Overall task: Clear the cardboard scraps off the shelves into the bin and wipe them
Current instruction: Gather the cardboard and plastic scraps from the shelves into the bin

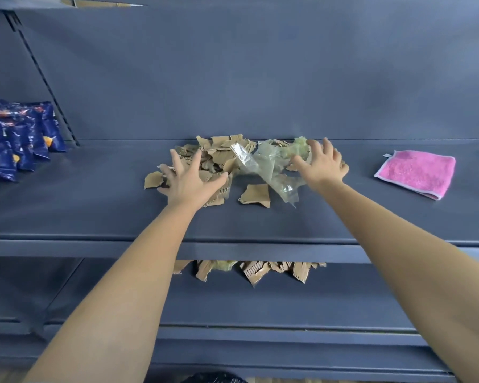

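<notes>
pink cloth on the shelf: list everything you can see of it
The pink cloth is a fluffy, towel-like rectangle with a pale stitched border and a small tag at its far left corner. It looks folded, lying flat and slightly skewed on the dark blue shelf, right of the scrap pile. Only the shelf touches it; the right hand is well apart.

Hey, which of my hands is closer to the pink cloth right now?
Right. The right hand is over the plastic scraps, left of the pink cloth; the left hand is farther left, on the cardboard scraps.
</notes>
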